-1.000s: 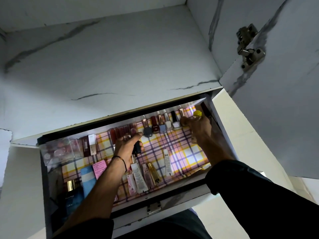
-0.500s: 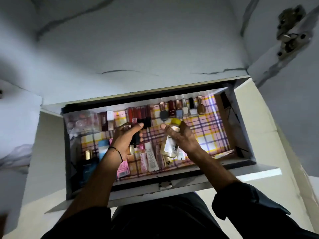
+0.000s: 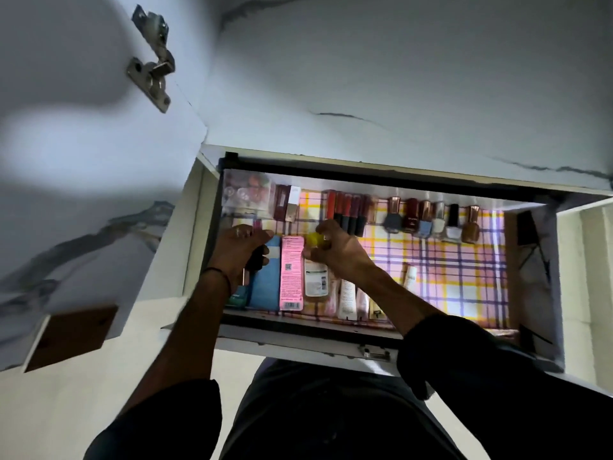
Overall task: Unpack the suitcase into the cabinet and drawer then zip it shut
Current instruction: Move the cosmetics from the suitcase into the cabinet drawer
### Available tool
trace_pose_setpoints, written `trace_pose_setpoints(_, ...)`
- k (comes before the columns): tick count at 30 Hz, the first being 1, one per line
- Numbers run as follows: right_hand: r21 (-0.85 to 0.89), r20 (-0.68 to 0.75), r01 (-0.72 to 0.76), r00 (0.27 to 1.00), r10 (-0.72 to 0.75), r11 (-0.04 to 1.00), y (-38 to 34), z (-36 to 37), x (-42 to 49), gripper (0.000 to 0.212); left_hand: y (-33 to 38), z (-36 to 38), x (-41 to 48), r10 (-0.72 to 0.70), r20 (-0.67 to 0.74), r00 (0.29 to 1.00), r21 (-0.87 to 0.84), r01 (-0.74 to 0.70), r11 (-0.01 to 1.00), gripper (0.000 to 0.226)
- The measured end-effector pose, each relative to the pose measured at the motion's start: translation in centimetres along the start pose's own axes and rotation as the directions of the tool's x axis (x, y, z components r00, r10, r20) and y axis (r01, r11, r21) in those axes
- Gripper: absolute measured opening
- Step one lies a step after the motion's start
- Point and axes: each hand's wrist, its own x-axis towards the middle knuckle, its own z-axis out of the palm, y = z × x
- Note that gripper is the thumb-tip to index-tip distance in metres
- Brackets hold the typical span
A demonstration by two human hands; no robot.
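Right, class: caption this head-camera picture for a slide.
In a drawer, the right hand grips a yellow-capped bottle beside a pink box; the left hand holds a dark bottle.

Person was dressed in dark, forearms left bare.
A thin dark band (image 3: 217, 272) circled the wrist just behind the left grip (image 3: 238, 250). The left sleeve (image 3: 159, 423) was bunched far back from that grip, near the elbow. The right sleeve (image 3: 464, 360) sat closer behind the right grip (image 3: 335, 252), its cuff wrinkled. Dark clothing (image 3: 331, 410) covered the body between them.
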Motion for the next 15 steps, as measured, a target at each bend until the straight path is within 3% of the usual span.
trace_pose_setpoints(3,-0.105,0.017,-0.017,1.000,0.019,0.994,0.1,1.0,0.1,0.045,-0.1,-0.1,0.7,-0.014,0.050,0.999,0.047,0.012,0.999,0.015)
trace_pose_setpoints(12,-0.208,-0.176,0.049,0.980,-0.087,0.977,1.4,1.5,-1.1,0.020,1.0,2.1,1.6,0.007,0.246,0.969,0.227,-0.065,0.972,0.014)
trace_pose_setpoints(15,-0.244,-0.175,0.046,0.980,-0.090,0.969,2.1,1.5,-1.4,0.027,0.7,2.6,2.0,0.046,0.267,0.963,0.301,-0.128,0.945,0.015)
